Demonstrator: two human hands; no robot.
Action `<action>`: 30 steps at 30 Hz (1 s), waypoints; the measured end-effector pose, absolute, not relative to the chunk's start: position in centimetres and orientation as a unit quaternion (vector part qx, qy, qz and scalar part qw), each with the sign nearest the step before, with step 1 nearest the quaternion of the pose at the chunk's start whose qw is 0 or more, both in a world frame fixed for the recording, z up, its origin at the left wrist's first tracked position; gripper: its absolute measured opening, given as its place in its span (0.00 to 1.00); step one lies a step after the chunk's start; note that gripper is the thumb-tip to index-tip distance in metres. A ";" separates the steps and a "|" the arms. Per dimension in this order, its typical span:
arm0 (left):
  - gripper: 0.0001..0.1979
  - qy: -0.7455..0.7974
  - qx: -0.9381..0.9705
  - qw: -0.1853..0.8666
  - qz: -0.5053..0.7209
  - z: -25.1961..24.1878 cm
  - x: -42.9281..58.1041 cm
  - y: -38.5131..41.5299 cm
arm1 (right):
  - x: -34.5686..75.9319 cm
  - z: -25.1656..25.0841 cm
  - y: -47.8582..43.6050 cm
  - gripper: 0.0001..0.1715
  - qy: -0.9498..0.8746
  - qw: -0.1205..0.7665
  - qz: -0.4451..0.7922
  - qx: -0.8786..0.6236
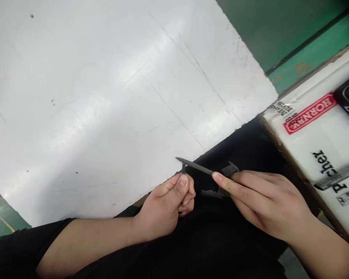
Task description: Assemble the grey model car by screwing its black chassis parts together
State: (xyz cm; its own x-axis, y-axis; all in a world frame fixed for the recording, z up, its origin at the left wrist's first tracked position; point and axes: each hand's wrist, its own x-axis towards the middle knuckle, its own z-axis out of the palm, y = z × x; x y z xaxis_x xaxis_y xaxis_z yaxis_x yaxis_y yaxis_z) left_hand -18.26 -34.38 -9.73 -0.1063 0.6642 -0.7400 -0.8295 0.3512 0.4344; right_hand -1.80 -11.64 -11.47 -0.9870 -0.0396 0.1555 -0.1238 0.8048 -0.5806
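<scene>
Left hand (165,205) pinches small dark part (184,168) at white table (104,97) edge | right hand (267,201) grips thin file (194,166), blade across the part | filing seemingly underway | next stroke needs a steady pinch

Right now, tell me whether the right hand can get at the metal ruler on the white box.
Probably yes: the metal ruler lies bare on the white box beside the right hand, nothing between. But it pinches a thin file at the left hand's small dark piece.
</scene>
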 end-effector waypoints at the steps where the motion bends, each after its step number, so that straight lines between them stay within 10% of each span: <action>1: 0.33 0.484 -0.081 0.665 0.562 -9.7 -18.3 -34.4 | -1.8 -11.4 -11.6 0.49 -0.947 0.069 0.311 0.041; 30: 0.33 0.477 -0.109 0.658 0.573 -9.7 -18.2 -34.3 | -2.6 -11.2 -11.6 0.32 -0.947 0.063 0.311 0.044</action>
